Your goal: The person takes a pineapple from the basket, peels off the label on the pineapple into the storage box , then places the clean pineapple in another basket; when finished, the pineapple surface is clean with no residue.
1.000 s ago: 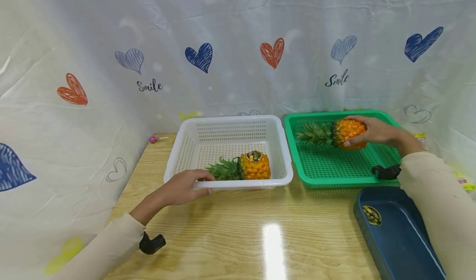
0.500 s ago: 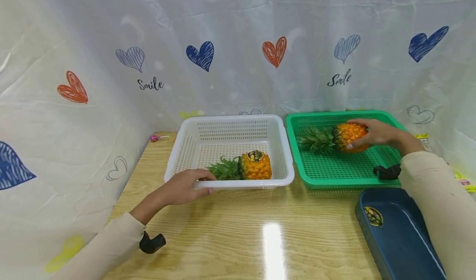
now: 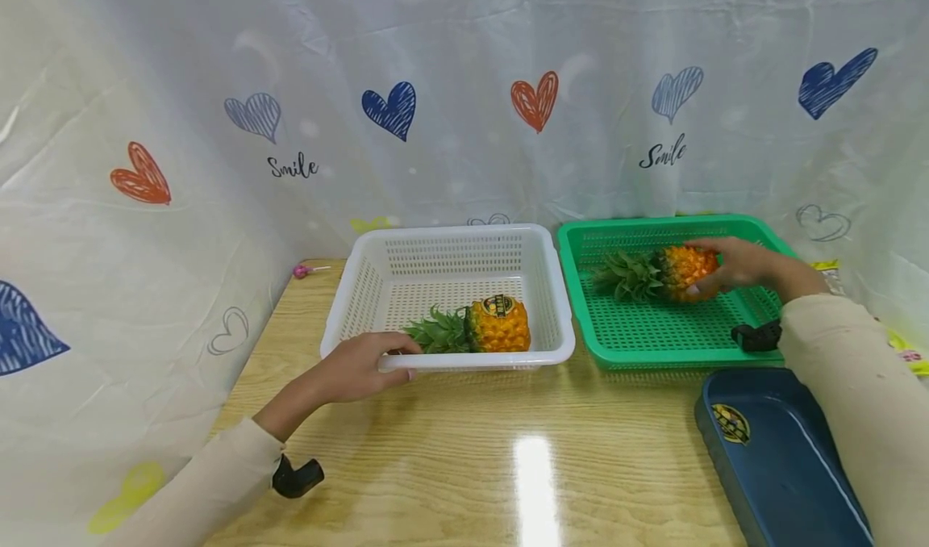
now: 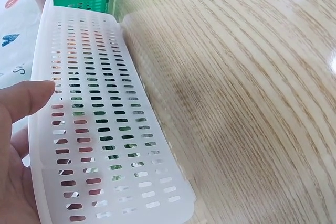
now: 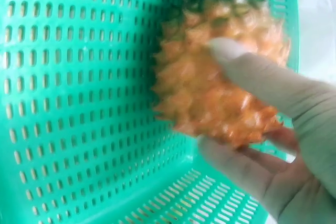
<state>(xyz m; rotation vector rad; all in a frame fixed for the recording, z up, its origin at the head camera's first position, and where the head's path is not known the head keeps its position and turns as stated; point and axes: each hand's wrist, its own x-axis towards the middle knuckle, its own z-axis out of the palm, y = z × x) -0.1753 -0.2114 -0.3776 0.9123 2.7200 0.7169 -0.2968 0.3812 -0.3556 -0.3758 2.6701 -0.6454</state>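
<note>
Right hand (image 3: pixel 739 266) pinches 1 pineapple (image 3: pixel 682 269), left hand (image 3: pixel 361 367) a white basket (image 3: pixel 479 360).
We should hold its crown (image 3: pixel 627 276) off the green basket's wall (image 3: pixel 581 305).

Wood-grain worktop (image 3: pixel 435 450): surface and load

Finish is pale yellow-brown, with one bright reflection (image 3: pixel 535 490) toward the front. A white perforated basket (image 3: pixel 472 361) stands at the rear, left of centre. A green perforated basket (image 3: pixel 675 359) stands just beside it, to the right. A dark blue tray (image 3: pixel 787 458) lies front right. A small pink item (image 3: pixel 300 271) with a pale stick lies rear left.
</note>
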